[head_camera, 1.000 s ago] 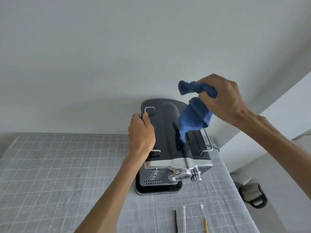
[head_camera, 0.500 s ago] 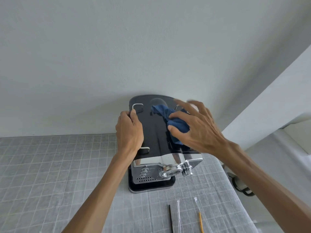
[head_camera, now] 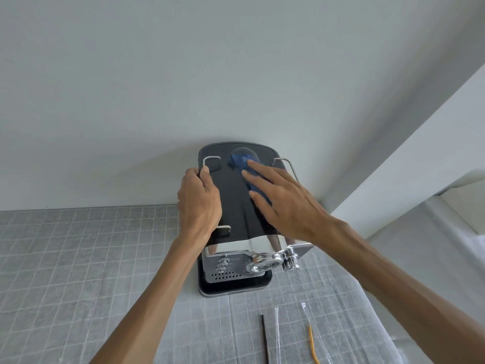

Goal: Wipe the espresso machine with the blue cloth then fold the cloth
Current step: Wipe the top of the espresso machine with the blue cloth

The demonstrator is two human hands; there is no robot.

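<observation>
Since a moment ago, the blue cloth (head_camera: 245,168) is flatter and has slid toward the back of the machine top, and my right hand (head_camera: 282,203) lies flatter on it with the fingers stretched out.

Behind everything is a big pale wall (head_camera: 183,74). Below it is the gray table (head_camera: 78,258) with small square lines on it. The espresso machine (head_camera: 236,206) stands on the table, with its back close to the wall. Its top is black and shiny, and its front is silver with little holes.

I hold the left side of the machine with my left hand (head_camera: 199,203). My fingers curl around its left edge, beside the thin silver rail (head_camera: 207,161). My thumb rests on top.

My right hand is flat, with straight fingers pressing the cloth down on the black top. Most of the cloth hides under my fingers, and a bit sticks out at the far end.

Near the front edge of the table lie a thin black stick (head_camera: 265,337), a clear wrapper (head_camera: 277,334) and a yellow stick (head_camera: 312,345) in another clear wrapper.
</observation>
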